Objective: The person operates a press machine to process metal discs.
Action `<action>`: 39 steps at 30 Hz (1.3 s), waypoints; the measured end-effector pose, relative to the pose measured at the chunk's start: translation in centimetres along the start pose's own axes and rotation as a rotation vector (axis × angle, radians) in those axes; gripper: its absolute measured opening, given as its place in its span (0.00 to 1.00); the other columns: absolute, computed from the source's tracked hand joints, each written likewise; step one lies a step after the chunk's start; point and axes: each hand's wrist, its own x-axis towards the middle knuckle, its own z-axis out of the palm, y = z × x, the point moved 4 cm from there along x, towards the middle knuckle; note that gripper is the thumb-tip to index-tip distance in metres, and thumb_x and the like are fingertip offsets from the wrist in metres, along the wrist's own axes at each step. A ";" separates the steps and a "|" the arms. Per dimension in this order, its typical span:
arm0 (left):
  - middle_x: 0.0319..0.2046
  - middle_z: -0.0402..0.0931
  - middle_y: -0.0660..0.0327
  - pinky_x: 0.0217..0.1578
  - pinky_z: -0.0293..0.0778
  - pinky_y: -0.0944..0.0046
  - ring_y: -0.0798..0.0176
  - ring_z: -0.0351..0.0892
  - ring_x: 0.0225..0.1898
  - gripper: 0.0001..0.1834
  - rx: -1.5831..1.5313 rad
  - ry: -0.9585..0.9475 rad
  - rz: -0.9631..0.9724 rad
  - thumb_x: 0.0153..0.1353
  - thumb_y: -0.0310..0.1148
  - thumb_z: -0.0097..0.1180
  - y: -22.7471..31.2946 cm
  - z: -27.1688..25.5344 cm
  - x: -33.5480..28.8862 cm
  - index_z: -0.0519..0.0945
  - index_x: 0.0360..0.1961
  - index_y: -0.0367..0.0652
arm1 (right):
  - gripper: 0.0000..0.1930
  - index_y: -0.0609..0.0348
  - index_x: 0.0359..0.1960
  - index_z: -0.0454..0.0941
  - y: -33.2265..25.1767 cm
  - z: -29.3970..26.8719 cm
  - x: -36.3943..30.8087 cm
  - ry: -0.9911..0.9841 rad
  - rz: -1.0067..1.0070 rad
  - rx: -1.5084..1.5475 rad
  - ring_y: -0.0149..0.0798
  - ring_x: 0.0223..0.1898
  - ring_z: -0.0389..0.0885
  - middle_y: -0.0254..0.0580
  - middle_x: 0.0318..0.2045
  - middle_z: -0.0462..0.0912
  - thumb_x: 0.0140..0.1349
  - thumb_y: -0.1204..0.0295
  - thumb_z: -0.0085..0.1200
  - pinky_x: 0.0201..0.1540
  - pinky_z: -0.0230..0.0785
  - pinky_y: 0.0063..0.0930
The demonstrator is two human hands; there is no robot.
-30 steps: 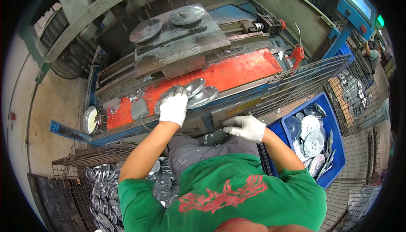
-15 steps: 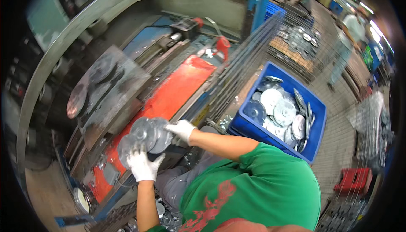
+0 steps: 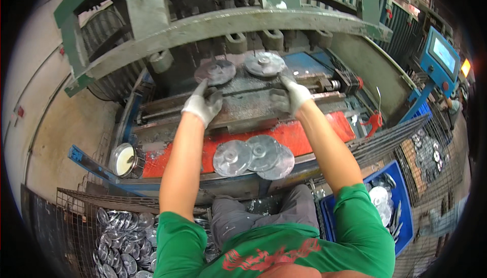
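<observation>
Two round metal discs lie side by side on the machine's flat bed, a darker left disc (image 3: 215,72) and a brighter right disc (image 3: 265,64). My left hand (image 3: 204,103), in a white glove, is at the near edge of the left disc with its fingers apart. My right hand (image 3: 294,95), gloved too, reaches the near right edge of the other disc, fingers also apart. Blur hides whether the fingertips touch the discs. Nearer me, three overlapping grey discs (image 3: 232,158) rest on the red surface (image 3: 218,143) between my forearms.
Overhead runs the machine's curved metal frame (image 3: 243,22). A round can (image 3: 125,160) of pale stuff stands at the left. Wire cages flank me, the left one heaped with discs (image 3: 124,245). A blue bin (image 3: 403,227) of discs and a screen panel (image 3: 442,57) are at the right.
The view has swung to face the machine. The discs I was holding now lie on the red surface, and both hands have moved forward to the two discs on the bed.
</observation>
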 end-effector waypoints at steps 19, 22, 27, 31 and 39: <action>0.16 0.69 0.64 0.08 0.58 0.72 0.69 0.65 0.11 0.09 0.295 0.197 0.188 0.60 0.39 0.55 -0.3 3.0 5.9 0.73 0.28 0.47 | 0.08 0.45 0.25 0.73 0.0 0.2 9.6 0.351 -0.044 -0.010 0.30 0.12 0.69 0.28 0.15 0.72 0.61 0.62 0.54 0.13 0.62 0.26; 0.16 0.70 0.66 0.08 0.58 0.73 0.70 0.66 0.12 0.08 0.312 0.225 0.179 0.60 0.39 0.55 -0.8 2.8 6.3 0.74 0.29 0.49 | 0.08 0.46 0.26 0.74 -0.2 0.2 9.6 0.250 0.031 0.085 0.30 0.12 0.69 0.28 0.15 0.71 0.61 0.62 0.54 0.12 0.62 0.26; 0.17 0.71 0.68 0.09 0.59 0.72 0.70 0.68 0.13 0.07 0.261 0.199 0.261 0.61 0.37 0.54 -0.4 4.6 4.9 0.75 0.27 0.50 | 0.07 0.45 0.25 0.74 -2.7 2.0 10.1 0.102 -0.060 0.163 0.28 0.13 0.69 0.28 0.15 0.71 0.61 0.64 0.52 0.12 0.62 0.22; 0.15 0.69 0.65 0.08 0.57 0.67 0.68 0.64 0.10 0.07 0.387 0.135 0.371 0.59 0.34 0.56 -1.2 4.0 3.8 0.73 0.24 0.49 | 0.03 0.46 0.30 0.77 0.1 1.5 10.1 0.164 -0.044 0.281 0.27 0.14 0.69 0.27 0.18 0.75 0.61 0.66 0.53 0.13 0.62 0.18; 0.20 0.69 0.69 0.13 0.56 0.74 0.73 0.65 0.16 0.08 0.306 0.113 0.225 0.56 0.39 0.60 -7.2 2.7 -3.6 0.74 0.30 0.52 | 0.16 0.58 0.45 0.76 -1.0 1.9 2.8 -0.057 -0.088 0.519 0.44 0.45 0.75 0.42 0.45 0.79 0.57 0.63 0.53 0.52 0.65 0.38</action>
